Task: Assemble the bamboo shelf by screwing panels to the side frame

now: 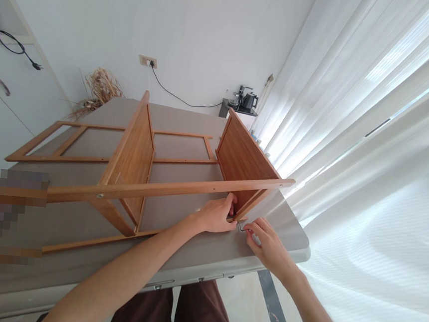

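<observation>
A wooden shelf frame point(174, 190) lies on its side, with a middle panel point(134, 156) and a right panel point(248, 156) standing up between its rails. My left hand point(214, 215) reaches under the upper rail and grips the lower corner of the frame by the right panel. Its fingertips are partly hidden behind the wood. Just right of that corner, my right hand point(267, 242) pinches a small bent metal hex key point(240, 227). The key's tip meets the outer side of the corner; whether it sits in a bolt I cannot tell.
The frame rests on a grey-covered table point(180, 248) with a rounded right corner. White curtains point(376, 205) hang close on the right. Dried stalks point(103, 86) and a black kettle point(250, 101) are at the back. The left edge is pixelated.
</observation>
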A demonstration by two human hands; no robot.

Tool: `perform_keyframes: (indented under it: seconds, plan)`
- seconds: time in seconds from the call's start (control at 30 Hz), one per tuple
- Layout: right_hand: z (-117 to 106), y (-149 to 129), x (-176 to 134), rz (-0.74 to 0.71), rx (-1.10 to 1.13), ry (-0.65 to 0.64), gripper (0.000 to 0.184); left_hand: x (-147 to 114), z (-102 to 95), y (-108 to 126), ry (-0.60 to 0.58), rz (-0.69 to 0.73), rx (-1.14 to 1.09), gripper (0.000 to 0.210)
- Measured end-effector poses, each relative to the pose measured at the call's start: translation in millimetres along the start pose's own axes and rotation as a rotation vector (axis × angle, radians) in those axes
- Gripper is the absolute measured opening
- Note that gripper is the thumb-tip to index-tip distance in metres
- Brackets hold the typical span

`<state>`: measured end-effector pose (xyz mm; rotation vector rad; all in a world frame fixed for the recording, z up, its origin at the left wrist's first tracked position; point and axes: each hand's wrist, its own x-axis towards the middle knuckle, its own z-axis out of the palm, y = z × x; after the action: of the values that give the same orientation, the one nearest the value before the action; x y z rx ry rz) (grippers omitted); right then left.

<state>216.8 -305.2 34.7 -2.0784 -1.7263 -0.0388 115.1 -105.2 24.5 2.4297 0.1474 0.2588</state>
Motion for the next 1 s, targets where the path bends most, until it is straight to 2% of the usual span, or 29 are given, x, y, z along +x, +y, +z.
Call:
perform_keyframes:
  seconds: [0.3, 0.47, 0.77, 1.0]
  plan:
    - [2.3, 0.0, 2.1, 0.006, 0.023, -0.016, 0.017, 0.2, 1.2, -3.3, 0.016, 0.029, -0.015, 0.045]
    - [1.2, -2.0, 2.6, -0.008, -0.043, -0.024, 0.016, 0.4, 2.3, -4.0, 0.019, 0.032, -0.015, 0.046]
    - [-7.8, -13.1, 16.4, -0.129, -0.258, -0.141, 0.017, 0.6, 0.8, -3.3, 0.001, 0.033, 0.01, 0.046]
    - [-17.4, -17.0, 22.9, -0.152, -0.261, -0.205, 0.019, -0.6, -3.6, 0.6, -0.023, 0.011, 0.006, 0.043]
